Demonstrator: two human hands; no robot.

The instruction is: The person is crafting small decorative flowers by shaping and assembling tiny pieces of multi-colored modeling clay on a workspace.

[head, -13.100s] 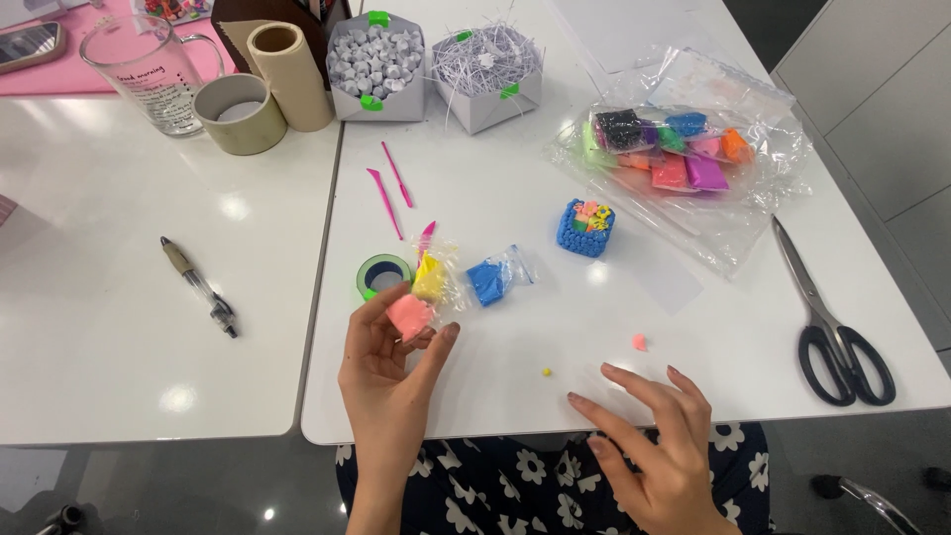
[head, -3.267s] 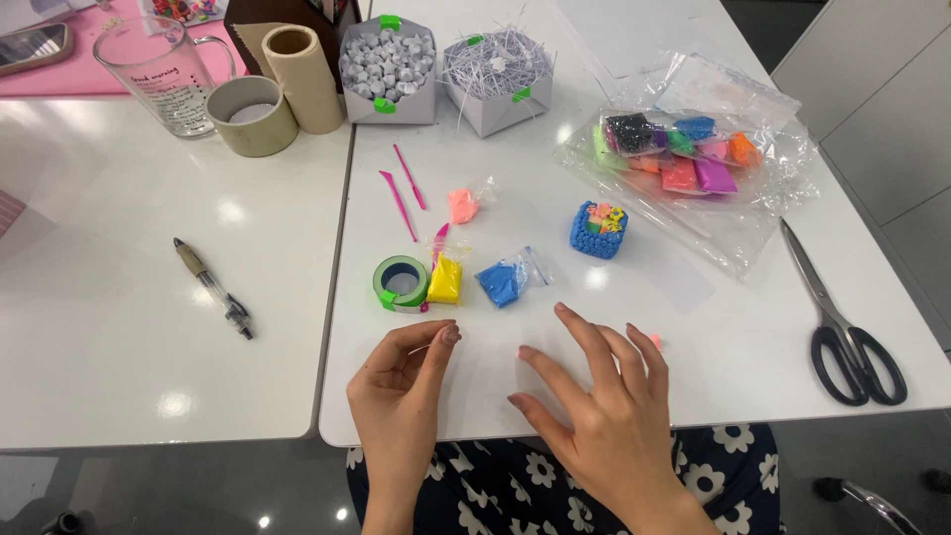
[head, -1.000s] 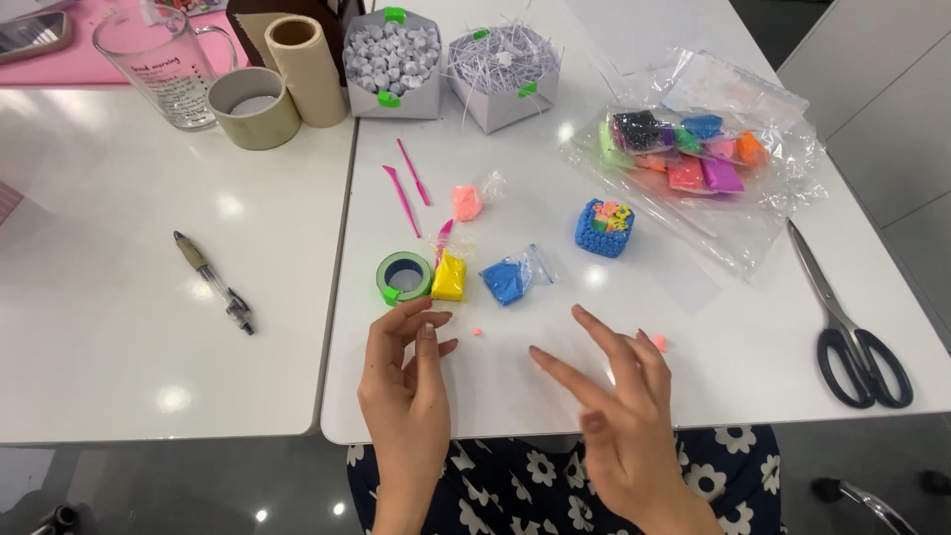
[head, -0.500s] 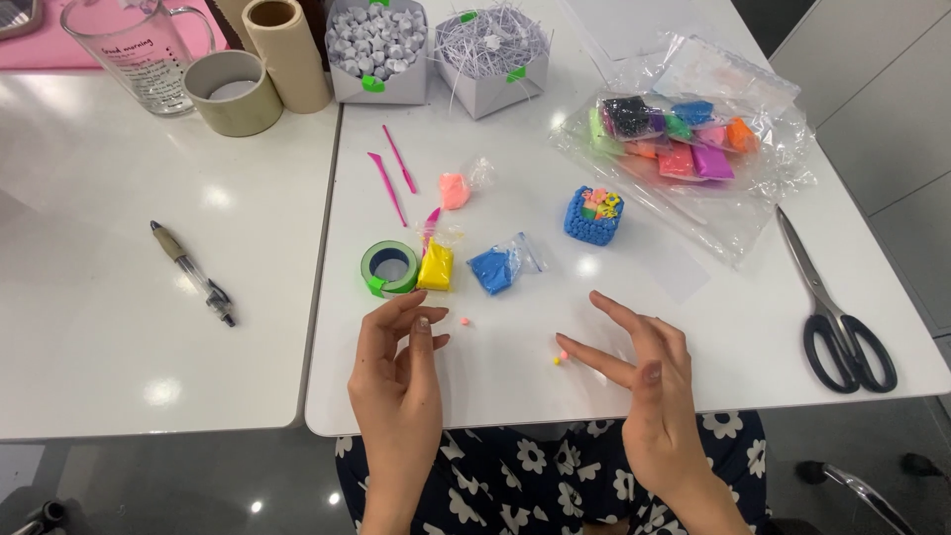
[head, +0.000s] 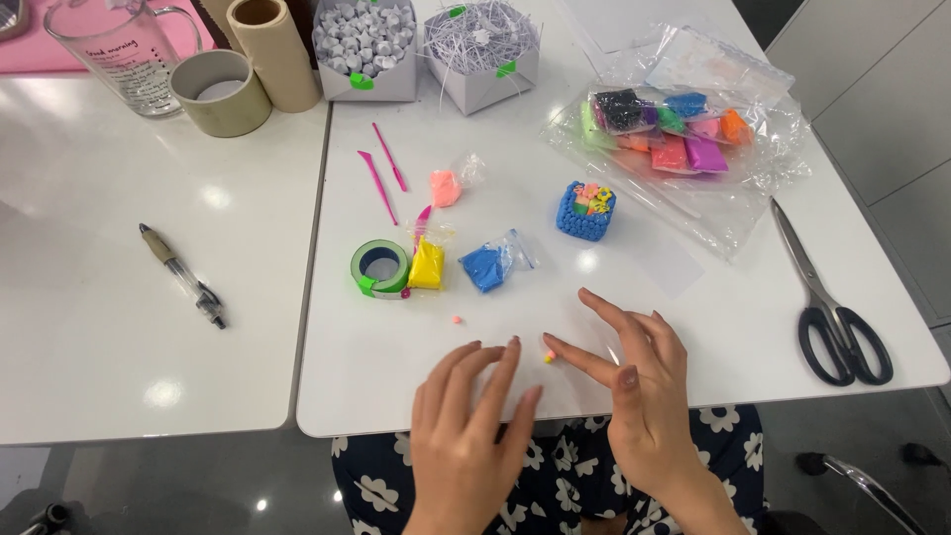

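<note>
Both hands spread over the table's near edge; a small clay bit between them.

Right hand [head: 644, 381] open, index fingertip touching the tiny yellow-pink clay bit [head: 547, 356]; left hand [head: 466, 426] open, empty, fingers just beside it. A pink crumb [head: 457, 320] lies near, farther up the white table [head: 693, 297]. Beyond: yellow clay [head: 428, 266], blue clay [head: 485, 267], green tape roll [head: 380, 267], blue basket [head: 585, 210]; scissors [head: 830, 297] well apart. Nothing between hands and bit.
</note>
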